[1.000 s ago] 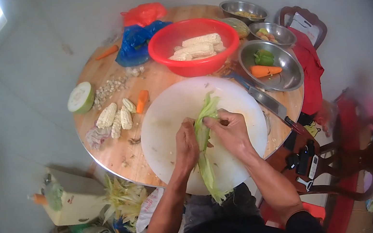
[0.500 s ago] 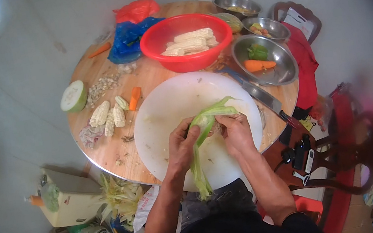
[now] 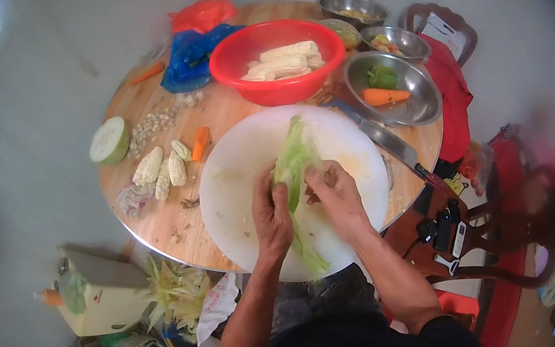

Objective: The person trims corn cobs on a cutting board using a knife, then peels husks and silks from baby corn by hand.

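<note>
My left hand is closed around a pale green corn husk, its thumb lying along the front. The husk stands lengthwise over a round white cutting board, with its lower leaves hanging toward me. Whether an ear is inside is hidden. At the husk's right edge, my right hand has its fingers curled inward; something brownish shows between them, too blurred to name. Beyond the board, a red basin holds several husked white corn cobs.
Right of the board lies a cleaver, blade beside a steel bowl with a carrot and green pepper. Short cobs, a carrot piece and a cut gourd are left. Husks pile below the table's left edge.
The husk has swung from a bent, rightward slant to nearly straight, its top pointing away from me. My right hand has shifted slightly left, and its fingers have curled differently.
</note>
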Tool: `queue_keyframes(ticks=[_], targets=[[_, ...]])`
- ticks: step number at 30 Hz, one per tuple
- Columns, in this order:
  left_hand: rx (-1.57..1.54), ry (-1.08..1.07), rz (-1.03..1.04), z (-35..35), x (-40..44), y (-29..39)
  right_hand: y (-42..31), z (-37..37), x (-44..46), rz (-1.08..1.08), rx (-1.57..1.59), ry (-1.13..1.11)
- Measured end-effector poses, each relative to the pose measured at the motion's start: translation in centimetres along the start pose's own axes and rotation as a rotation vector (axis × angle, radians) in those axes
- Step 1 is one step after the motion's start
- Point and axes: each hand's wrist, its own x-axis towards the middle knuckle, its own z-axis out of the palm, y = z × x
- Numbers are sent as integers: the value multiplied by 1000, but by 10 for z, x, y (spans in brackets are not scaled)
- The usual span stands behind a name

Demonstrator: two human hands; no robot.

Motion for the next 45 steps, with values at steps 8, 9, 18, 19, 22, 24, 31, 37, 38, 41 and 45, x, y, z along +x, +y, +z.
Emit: queue_keyframes(ticks=[8, 9, 18, 19, 22, 24, 31, 37, 38, 41, 45], targets=[[303, -38, 114, 9, -11, 9, 5, -3, -3, -130, -116, 7], [299, -38, 116, 11, -13, 7, 10, -5, -2, -119, -123, 31], [191, 18, 205, 3, -16, -11, 30, -18, 16, 289, 618, -47], [70, 31, 129, 0, -17, -8, 27, -25, 17, 288, 619, -44], [-14, 60, -9, -7, -10, 4, 2, -39, 19, 306, 411, 10], [21, 71, -99, -10, -14, 4, 1, -35, 13, 302, 315, -42], [-80, 32, -218, -4, -9, 1, 12, -20, 0, -34, -3, -199], [89, -154, -207, -9, -7, -9, 19, -12, 6, -112, -162, -152], [143, -170, -161, -11, -6, -10, 20, -12, 5, -111, -162, -152], [138, -194, -260, -17, -5, -7, 22, -8, 5, -103, -169, -141], [56, -147, -152, -7, -11, -5, 9, -10, 6, -172, -103, -115]])
